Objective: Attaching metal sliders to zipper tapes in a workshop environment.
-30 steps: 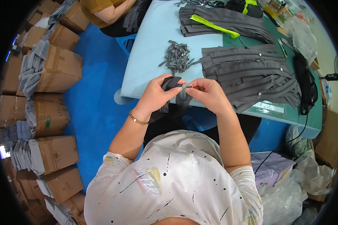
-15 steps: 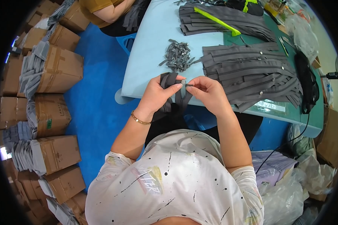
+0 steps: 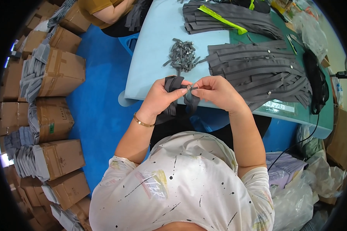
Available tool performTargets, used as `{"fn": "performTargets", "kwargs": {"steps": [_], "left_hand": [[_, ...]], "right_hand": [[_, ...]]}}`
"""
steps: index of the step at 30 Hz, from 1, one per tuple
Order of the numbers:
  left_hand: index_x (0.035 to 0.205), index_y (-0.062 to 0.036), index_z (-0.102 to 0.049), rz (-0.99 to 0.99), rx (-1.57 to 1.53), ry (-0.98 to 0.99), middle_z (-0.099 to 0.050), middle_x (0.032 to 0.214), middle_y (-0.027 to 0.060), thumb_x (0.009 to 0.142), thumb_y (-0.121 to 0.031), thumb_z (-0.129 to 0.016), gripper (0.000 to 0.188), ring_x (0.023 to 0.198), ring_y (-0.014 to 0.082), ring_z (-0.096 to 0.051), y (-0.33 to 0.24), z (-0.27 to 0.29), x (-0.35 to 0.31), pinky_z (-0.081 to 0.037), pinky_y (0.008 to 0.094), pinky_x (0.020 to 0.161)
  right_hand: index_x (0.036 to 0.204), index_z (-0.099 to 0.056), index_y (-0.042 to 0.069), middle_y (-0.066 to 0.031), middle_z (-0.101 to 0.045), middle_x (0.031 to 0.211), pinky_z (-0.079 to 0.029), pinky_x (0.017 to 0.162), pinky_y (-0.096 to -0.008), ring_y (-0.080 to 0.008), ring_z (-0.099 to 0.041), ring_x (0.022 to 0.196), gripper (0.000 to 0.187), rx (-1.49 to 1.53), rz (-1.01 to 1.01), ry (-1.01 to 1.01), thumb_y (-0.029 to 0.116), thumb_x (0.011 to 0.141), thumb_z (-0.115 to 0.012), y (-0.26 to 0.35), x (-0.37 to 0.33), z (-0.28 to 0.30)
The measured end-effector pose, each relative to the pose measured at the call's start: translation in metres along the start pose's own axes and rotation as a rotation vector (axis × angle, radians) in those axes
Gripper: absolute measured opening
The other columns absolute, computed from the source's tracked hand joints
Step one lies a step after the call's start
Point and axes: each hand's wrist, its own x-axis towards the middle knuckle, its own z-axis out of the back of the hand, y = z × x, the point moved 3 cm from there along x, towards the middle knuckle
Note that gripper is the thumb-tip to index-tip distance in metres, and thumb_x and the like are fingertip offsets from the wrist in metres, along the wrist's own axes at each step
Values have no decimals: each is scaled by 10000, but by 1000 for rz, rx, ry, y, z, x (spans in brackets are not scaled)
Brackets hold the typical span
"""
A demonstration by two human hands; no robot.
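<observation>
My left hand [image 3: 160,96] grips a dark grey zipper strip [image 3: 172,85] that hangs down over the near edge of the light blue table [image 3: 154,50]. My right hand [image 3: 215,90] pinches a small metal slider [image 3: 190,88] at the strip's end, fingertips touching those of the left hand. A pile of loose grey sliders [image 3: 182,56] lies on the table just beyond my hands. To the right lies a stack of finished grey zipper strips [image 3: 258,71].
Another stack of grey strips with a yellow-green strip [image 3: 221,17] lies at the far side. Another person [image 3: 108,11] sits at the table's far left. Open cardboard boxes [image 3: 56,69] full of grey strips line the blue floor at left. Plastic bags [image 3: 316,184] lie at right.
My hands have stayed together at the table edge, fingers shifting slightly on the strip and slider. The view has shifted a little.
</observation>
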Motion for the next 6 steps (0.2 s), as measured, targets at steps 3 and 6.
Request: {"fn": "performTargets", "kwargs": {"steps": [3, 6], "left_hand": [[976, -8, -659, -26, 56, 55, -599, 753, -29, 790, -34, -647, 189, 691, 35, -516, -3, 1, 0, -421, 189, 626], [990, -32, -664, 77, 20, 70, -647, 903, -10, 795, -59, -660, 196, 769, 51, -558, 7, 5, -1, -448, 181, 703]], "right_hand": [[873, -640, 3, 11, -593, 725, -421, 586, -190, -48, -512, 649, 131, -66, 5, 40, 111, 803, -663, -5, 3, 3], [904, -646, 4, 5, -606, 743, -432, 599, -195, -59, -527, 660, 150, -109, 20, 45, 114, 804, -662, -6, 4, 5]]}}
